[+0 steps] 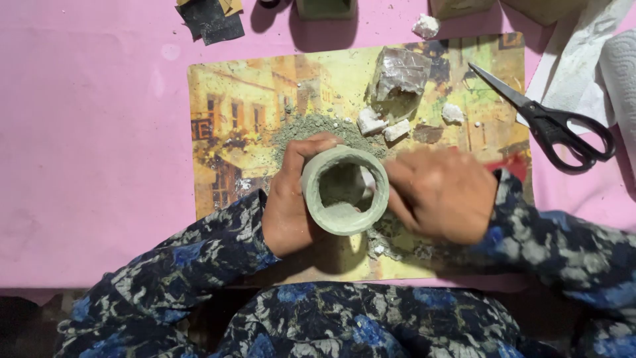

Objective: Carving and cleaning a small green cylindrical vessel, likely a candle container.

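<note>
My left hand grips a hollow grey-green cylinder, tilted so its open mouth faces the camera; pale powder lies inside. My right hand is pressed against the cylinder's right rim, blurred, fingers curled around something with a red end that I cannot make out. Both hands hover over a yellow picture placemat. A heap of grey-green powder lies on the mat just beyond the cylinder. More crumbs lie under my right hand.
White chunks and a crumpled plastic wrap lie on the mat. Black scissors rest at the mat's right edge, beside white paper towel. Dark sandpaper pieces and boxes sit at the back of the pink cloth.
</note>
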